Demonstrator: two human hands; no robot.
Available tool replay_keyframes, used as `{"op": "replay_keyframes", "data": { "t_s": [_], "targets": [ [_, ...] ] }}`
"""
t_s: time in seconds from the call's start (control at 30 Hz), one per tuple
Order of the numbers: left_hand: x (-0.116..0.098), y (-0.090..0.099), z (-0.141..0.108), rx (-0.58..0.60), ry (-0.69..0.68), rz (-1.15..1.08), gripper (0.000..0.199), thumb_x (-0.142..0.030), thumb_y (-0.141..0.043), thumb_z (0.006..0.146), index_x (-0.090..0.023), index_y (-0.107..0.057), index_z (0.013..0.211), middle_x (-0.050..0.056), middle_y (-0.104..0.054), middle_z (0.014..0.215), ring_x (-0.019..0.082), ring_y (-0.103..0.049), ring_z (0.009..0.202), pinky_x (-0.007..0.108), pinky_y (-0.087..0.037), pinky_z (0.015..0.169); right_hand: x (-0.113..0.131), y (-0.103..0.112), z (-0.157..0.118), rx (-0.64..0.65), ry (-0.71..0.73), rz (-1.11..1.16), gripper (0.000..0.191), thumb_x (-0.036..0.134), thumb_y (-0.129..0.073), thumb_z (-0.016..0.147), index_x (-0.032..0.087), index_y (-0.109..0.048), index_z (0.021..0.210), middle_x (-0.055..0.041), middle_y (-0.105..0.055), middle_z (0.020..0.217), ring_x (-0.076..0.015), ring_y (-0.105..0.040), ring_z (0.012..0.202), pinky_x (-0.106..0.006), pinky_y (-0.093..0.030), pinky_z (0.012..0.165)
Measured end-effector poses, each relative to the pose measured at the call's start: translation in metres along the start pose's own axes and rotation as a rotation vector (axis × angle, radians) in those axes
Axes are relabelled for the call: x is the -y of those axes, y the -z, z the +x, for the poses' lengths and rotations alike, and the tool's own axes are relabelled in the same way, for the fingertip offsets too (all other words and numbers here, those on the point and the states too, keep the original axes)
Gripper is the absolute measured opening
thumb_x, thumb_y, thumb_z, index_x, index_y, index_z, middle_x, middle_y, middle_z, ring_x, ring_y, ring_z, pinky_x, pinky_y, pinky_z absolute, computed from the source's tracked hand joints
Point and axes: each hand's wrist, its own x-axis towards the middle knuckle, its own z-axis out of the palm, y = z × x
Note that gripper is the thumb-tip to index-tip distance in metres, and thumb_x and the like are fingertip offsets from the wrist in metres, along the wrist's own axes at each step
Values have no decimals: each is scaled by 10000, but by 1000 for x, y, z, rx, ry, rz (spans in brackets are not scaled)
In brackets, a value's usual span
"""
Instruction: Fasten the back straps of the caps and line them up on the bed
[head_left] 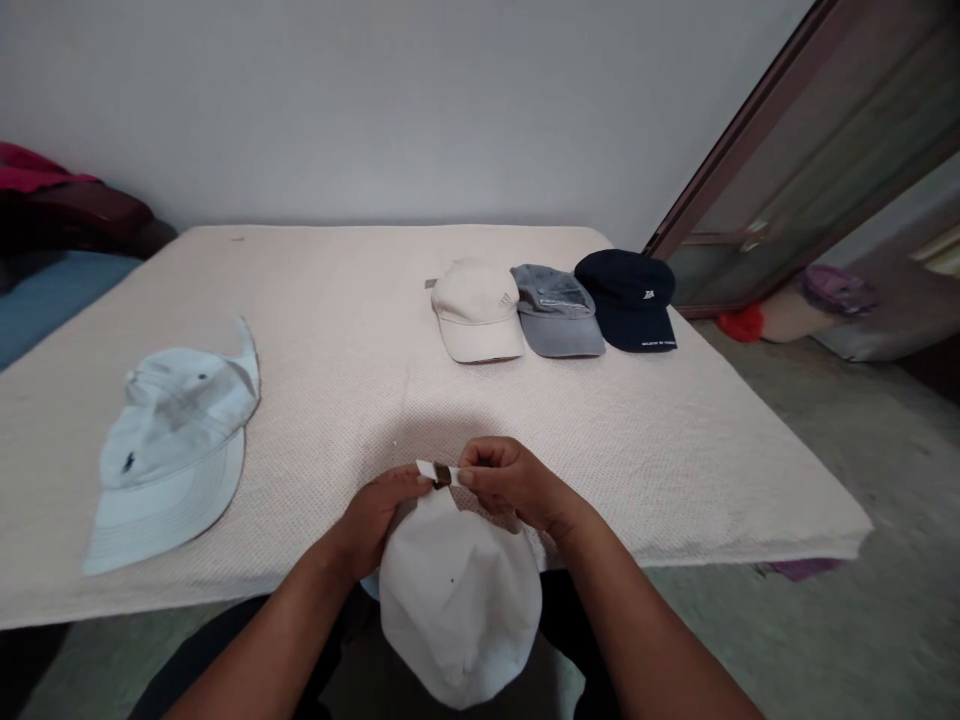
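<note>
Table cloth (337, 330): pale, textured, running back to a plain wall (375, 110).
White cap (461, 610): at the near edge, between both forearms.
Left hand (375, 512): pinching the strap (425, 468) beside the metal buckle (442, 476).
Right hand (517, 485): fingertips closed on the strap, opposite side.
Handling: I judge the fabric light, soft, floppy; the buckle hard, possibly slippery.
Grip: I would pinch the strap close to the buckle, sparing the limp crown.

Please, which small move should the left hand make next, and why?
Probably the left hand should pinch the strap end and draw it gently: only a short piece shows past the buckle, while the right hand pinches the strap's other side.
</note>
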Motion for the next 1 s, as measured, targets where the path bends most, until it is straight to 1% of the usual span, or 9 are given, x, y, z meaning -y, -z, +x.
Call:
{"op": "replay_keyframes", "data": {
  "t_s": [0.17, 0.3, 0.4, 0.53, 0.63, 0.73, 0.83, 1.0],
  "targets": [
    [-4, -6, -4, 1, -10, 111, 55, -233, -671, 713, -181, -678, 730, -17, -636, 679, 121, -542, 605, 226, -387, 581, -1, -2, -1, 47, -2, 16, 215, 309, -681, 745, 162, -533, 697, 83, -451, 438, -34, -318, 346, -167, -202, 343],
    [-2, -6, -3, -15, 14, 88, 76, -245, -648, 725, -183, -690, 731, -7, -647, 663, 126, -546, 568, 237, -390, 572, 1, -4, -1, 88, -15, 61, 221, 321, -692, 741, 168, -550, 813, 76, -497, 507, -31, -332, 358, -163, -196, 337],
    [0, -5, 0, -14, 2, 86, 103, -240, -631, 734, -178, -706, 769, 12, -667, 677, 141, -568, 582, 245, -405, 582, 1, -4, 0, 102, -2, 99, 242, 300, -689, 748, 173, -553, 902, 87, -472, 529, -29, -315, 366, -165, -190, 336],
    [-1, -9, -1, 32, -44, 142, 88, -226, -632, 729, -185, -699, 770, 27, -683, 727, 189, -614, 708, 275, -433, 670, 1, -4, 0, 114, 26, 69, 308, 259, -672, 768, 191, -537, 1036, 102, -447, 512, -42, -350, 366, -174, -238, 350],
    [-4, -12, -3, 49, -54, 158, 75, -225, -615, 748, -198, -685, 755, 19, -683, 751, 187, -612, 726, 285, -438, 702, 1, -3, 0, 129, 34, 23, 269, 258, -662, 778, 186, -557, 1015, 99, -461, 507, -40, -361, 359, -176, -255, 353],
    [-6, -15, -4, 27, -47, 199, 58, -227, -629, 740, -200, -680, 734, 10, -670, 716, 177, -604, 710, 267, -432, 672, 1, -3, -1, 139, 23, 5, 244, 260, -658, 780, 182, -570, 994, 98, -472, 510, -37, -364, 353, -174, -264, 351],
    [-7, -17, -4, 5, -37, 238, 43, -217, -653, 710, -184, -677, 694, 20, -659, 670, 193, -608, 721, 265, -428, 651, 1, -4, -1, 149, 20, 7, 243, 262, -658, 782, 180, -575, 995, 96, -482, 521, -34, -362, 352, -170, -271, 347],
    [-3, -12, -3, 23, -23, 194, 98, -223, -645, 733, -169, -695, 797, 31, -684, 734, 179, -615, 709, 265, -436, 658, 0, -3, 0, 169, 0, 6, 169, 249, -626, 811, 170, -582, 954, 92, -480, 498, -27, -338, 335, -155, -251, 329]
  ]
}}
